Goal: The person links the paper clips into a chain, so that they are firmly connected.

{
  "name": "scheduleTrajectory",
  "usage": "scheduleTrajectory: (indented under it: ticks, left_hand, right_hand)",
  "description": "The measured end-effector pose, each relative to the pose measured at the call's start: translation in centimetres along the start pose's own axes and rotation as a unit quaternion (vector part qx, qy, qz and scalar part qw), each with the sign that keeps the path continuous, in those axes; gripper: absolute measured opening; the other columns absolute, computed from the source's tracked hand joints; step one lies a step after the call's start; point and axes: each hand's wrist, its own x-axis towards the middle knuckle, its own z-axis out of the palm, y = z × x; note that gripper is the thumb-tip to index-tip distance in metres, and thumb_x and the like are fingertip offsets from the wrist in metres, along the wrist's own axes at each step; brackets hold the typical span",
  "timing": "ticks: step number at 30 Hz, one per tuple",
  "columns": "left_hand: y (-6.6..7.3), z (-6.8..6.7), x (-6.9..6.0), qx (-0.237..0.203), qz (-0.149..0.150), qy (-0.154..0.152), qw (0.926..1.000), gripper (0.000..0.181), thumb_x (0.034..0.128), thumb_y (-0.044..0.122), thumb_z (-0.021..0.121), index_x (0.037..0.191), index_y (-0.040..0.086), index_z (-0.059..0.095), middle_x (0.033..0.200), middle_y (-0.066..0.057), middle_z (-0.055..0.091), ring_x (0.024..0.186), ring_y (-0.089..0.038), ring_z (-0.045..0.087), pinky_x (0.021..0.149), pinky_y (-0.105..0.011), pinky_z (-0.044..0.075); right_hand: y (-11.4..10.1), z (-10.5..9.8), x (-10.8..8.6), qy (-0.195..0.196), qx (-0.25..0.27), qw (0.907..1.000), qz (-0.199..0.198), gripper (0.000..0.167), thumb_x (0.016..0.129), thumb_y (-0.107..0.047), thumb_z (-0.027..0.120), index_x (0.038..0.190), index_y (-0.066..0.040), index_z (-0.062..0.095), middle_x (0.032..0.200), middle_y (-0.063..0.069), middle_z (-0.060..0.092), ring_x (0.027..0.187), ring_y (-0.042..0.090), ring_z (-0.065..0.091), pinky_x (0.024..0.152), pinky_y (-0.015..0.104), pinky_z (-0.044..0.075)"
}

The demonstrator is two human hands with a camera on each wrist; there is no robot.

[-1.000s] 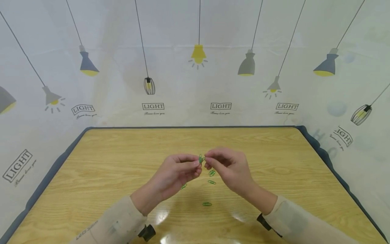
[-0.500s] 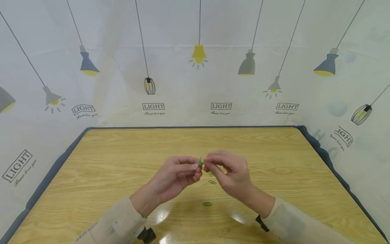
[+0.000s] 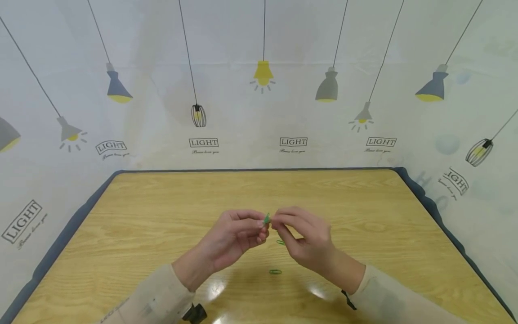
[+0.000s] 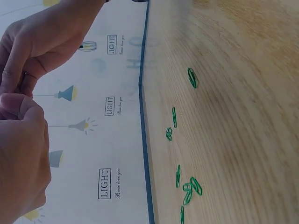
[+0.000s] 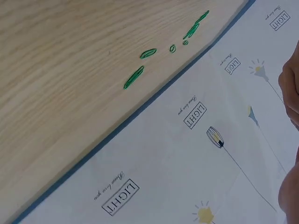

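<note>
In the head view, my left hand (image 3: 232, 236) pinches a bunched green paper clip (image 3: 266, 219) between thumb and forefinger above the table. My right hand (image 3: 309, 236) meets it from the right, its thumb and forefinger pinching the clip's end, which the fingertips mostly cover. Whether more than one clip is held there is too small to tell. Below the hands, one loose green paper clip (image 3: 275, 272) lies on the wood, and another clip (image 3: 280, 242) shows partly beside the right hand. The left wrist view shows both hands meeting, the held piece hidden.
Several more green paper clips lie scattered on the wooden table (image 3: 170, 193), such as a clip (image 4: 192, 78) in the left wrist view and a clip (image 5: 134, 77) in the right wrist view. A lamp-printed white backdrop (image 3: 234, 99) stands around the table's dark edge.
Both hands have sunk slightly, still together. My right fingers have closed in on the green clip at the left fingertips. Clips seen under the hands earlier are now covered.
</note>
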Motion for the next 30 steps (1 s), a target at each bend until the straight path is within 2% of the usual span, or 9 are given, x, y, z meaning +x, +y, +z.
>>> scheduleTrajectory:
  ticks: [4,8,11,14,16,18,23,25,30]
  left_hand:
    - [-0.1,0.1,0.0,-0.008,-0.002,0.004,1.0000,0.024,0.1048,0.002,0.059,0.097,0.012,0.080,0.087,0.002,0.075,0.080,-0.008,0.068,0.076,-0.022,0.059]
    - [-0.2,0.3,-0.1,-0.010,-0.007,-0.004,0.9999,0.025,0.1039,0.001,0.059,0.099,0.013,0.080,0.088,0.001,0.076,0.080,-0.009,0.068,0.076,-0.022,0.059]
    - [-0.2,0.5,-0.2,-0.004,-0.007,-0.005,1.0000,0.026,0.1034,0.000,0.058,0.100,0.014,0.080,0.087,0.001,0.077,0.080,-0.009,0.070,0.078,-0.023,0.059]
    - [-0.1,0.7,-0.1,0.003,-0.002,0.004,1.0000,0.027,0.1032,0.001,0.058,0.100,0.015,0.081,0.087,0.002,0.077,0.079,-0.009,0.070,0.079,-0.023,0.059]
    - [0.1,0.6,-0.1,0.011,0.004,0.010,0.9999,0.028,0.1028,0.001,0.057,0.100,0.015,0.081,0.086,0.003,0.075,0.079,-0.008,0.068,0.079,-0.023,0.058]
    - [0.3,0.5,0.0,0.021,0.009,0.011,0.9997,0.029,0.1025,0.001,0.055,0.100,0.015,0.081,0.086,0.003,0.073,0.079,-0.009,0.065,0.079,-0.023,0.057]
    - [0.6,0.1,0.2,0.066,0.015,-0.004,0.9977,0.029,0.1053,0.006,0.051,0.107,0.016,0.078,0.097,0.002,0.070,0.081,-0.011,0.061,0.080,-0.026,0.056]
    - [0.6,0.0,0.3,0.087,0.016,-0.008,0.9961,0.025,0.1079,0.011,0.052,0.110,0.016,0.076,0.104,0.002,0.070,0.086,-0.011,0.064,0.082,-0.028,0.057]
    - [0.3,0.0,0.5,0.146,0.033,0.000,0.9887,0.019,0.1092,0.020,0.060,0.121,0.012,0.072,0.116,0.003,0.074,0.110,-0.015,0.069,0.098,-0.039,0.061]
  right_hand:
    - [0.4,-0.4,0.3,-0.016,-0.057,0.9930,-0.103,0.015,0.102,0.001,0.065,0.095,0.009,0.076,0.086,0.016,0.073,0.069,0.020,0.070,0.064,0.025,0.062]
    - [1.4,-1.2,0.8,-0.038,-0.105,0.9652,-0.237,0.016,0.101,0.005,0.060,0.097,0.012,0.074,0.086,0.019,0.072,0.069,0.022,0.069,0.063,0.026,0.062]
    - [2.0,-1.8,0.9,-0.051,-0.115,0.9534,-0.274,0.018,0.102,0.006,0.057,0.099,0.013,0.073,0.087,0.020,0.072,0.068,0.024,0.069,0.063,0.028,0.063]
    - [1.9,-2.0,0.7,-0.058,-0.092,0.9738,-0.199,0.018,0.103,0.004,0.058,0.099,0.011,0.074,0.087,0.018,0.072,0.069,0.022,0.069,0.063,0.026,0.062]
    - [1.6,-2.0,0.5,-0.055,-0.052,0.9919,-0.102,0.015,0.104,0.000,0.063,0.099,0.008,0.075,0.088,0.015,0.073,0.070,0.020,0.071,0.065,0.025,0.062]
    - [1.2,-2.0,0.2,-0.048,0.014,0.9987,0.010,0.012,0.103,-0.002,0.067,0.099,0.006,0.076,0.087,0.015,0.074,0.071,0.018,0.071,0.067,0.022,0.062]
    - [0.5,-2.0,0.1,-0.033,0.174,0.9680,0.178,0.016,0.091,0.019,0.069,0.102,0.009,0.075,0.091,0.022,0.074,0.077,0.017,0.073,0.071,0.023,0.064]
    - [0.4,-1.9,0.1,-0.035,0.192,0.9603,0.199,0.024,0.087,0.026,0.068,0.103,0.011,0.075,0.092,0.024,0.074,0.079,0.016,0.074,0.071,0.024,0.065]
    - [0.3,-1.6,0.1,-0.038,0.176,0.9597,0.215,0.027,0.085,0.026,0.070,0.104,0.009,0.076,0.096,0.023,0.076,0.089,0.012,0.077,0.076,0.025,0.066]
